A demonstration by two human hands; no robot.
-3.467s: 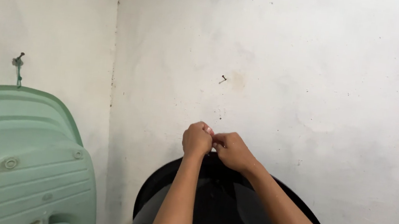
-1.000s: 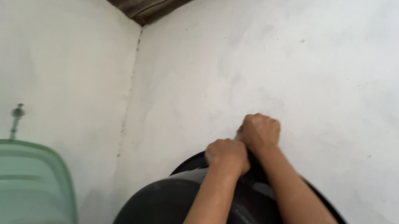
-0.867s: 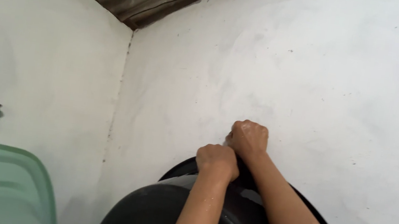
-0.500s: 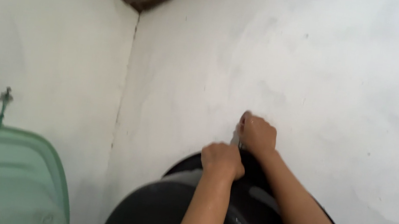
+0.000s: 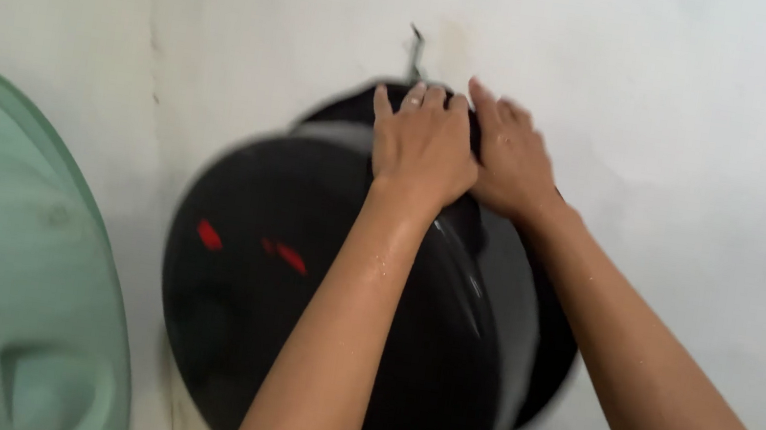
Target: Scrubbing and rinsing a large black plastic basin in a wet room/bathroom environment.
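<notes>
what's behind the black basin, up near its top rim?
A white wall, with a small dark nail or hook sticking out just above the black basin. Left hand and right hand cover the top rim, so whether it hangs on the nail cannot be seen.

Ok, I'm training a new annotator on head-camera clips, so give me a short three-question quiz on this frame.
1. True or false: both hands rest on the top rim of the black basin.
2. What stands at the left edge of the picture? A) a pale green plastic tub B) a red bucket C) a wooden stool
3. What sticks out of the wall just above the basin?

Key
1. True: the left hand and the right hand lie side by side on its upper edge.
2. A: the green tub.
3. A small dark nail or hook; too blurred to tell which.
</notes>
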